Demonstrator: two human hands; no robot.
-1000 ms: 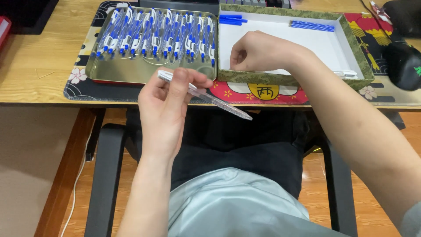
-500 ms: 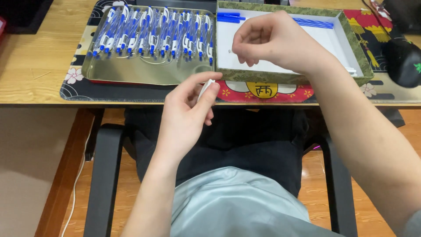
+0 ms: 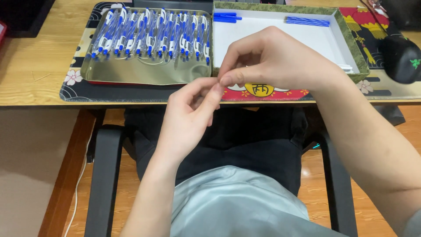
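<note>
Two trays sit on the wooden desk (image 3: 39,57): a shallow gold metal tray (image 3: 131,77) holding roughly twenty blue-and-white pens (image 3: 149,33), and a white-lined green box (image 3: 351,48) with two small groups of blue parts. The left hand (image 3: 188,118) and right hand (image 3: 272,57) meet fingertip to fingertip at the desk edge, pinched closed; I cannot tell what they grip.

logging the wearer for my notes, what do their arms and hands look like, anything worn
Both the left hand and right hand are bare: no gloves, rings, watch or bands visible. Forearms are uncovered, with no sleeves showing up to the frame edge.
</note>
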